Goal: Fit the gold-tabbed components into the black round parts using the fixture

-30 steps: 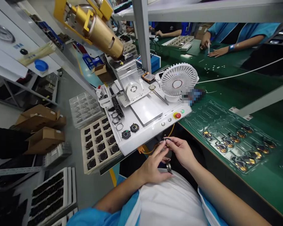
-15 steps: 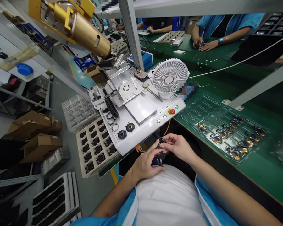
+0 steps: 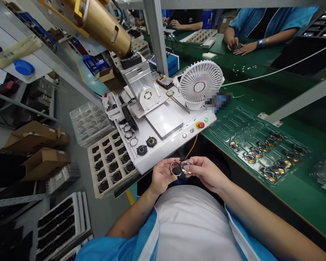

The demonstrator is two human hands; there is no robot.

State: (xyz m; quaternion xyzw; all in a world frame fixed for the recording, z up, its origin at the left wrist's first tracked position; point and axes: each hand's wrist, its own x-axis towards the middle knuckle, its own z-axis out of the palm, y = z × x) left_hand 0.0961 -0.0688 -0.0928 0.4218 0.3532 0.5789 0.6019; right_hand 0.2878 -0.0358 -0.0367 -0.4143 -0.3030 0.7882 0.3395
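My left hand (image 3: 161, 177) is closed on the edge of a round watch case ring (image 3: 176, 162), a silvery rim around a dark middle. My right hand (image 3: 208, 173) pinches a small round watch screen part (image 3: 184, 168) with shiny and gold-coloured patches. Both pieces are side by side in front of my body, very close together; whether they touch I cannot tell. Fingers partly cover the screen part. Beyond my hands, two black round watch bodies (image 3: 146, 145) lie on the white machine base (image 3: 163, 145), near some loose rings (image 3: 133, 141).
A beige tray (image 3: 91, 163) of round watch parts stands left of the machine. On the green bench (image 3: 309, 203) at right lies a clear plastic tray (image 3: 225, 127) with several gold-backed round parts. A white fan (image 3: 201, 85) and red button (image 3: 200, 125) are on the machine. Co-workers sit across.
My left hand has turned and raised the ring, so its round face now shows beside the screen part. My right hand has tilted its piece towards me. The view has shifted slightly.
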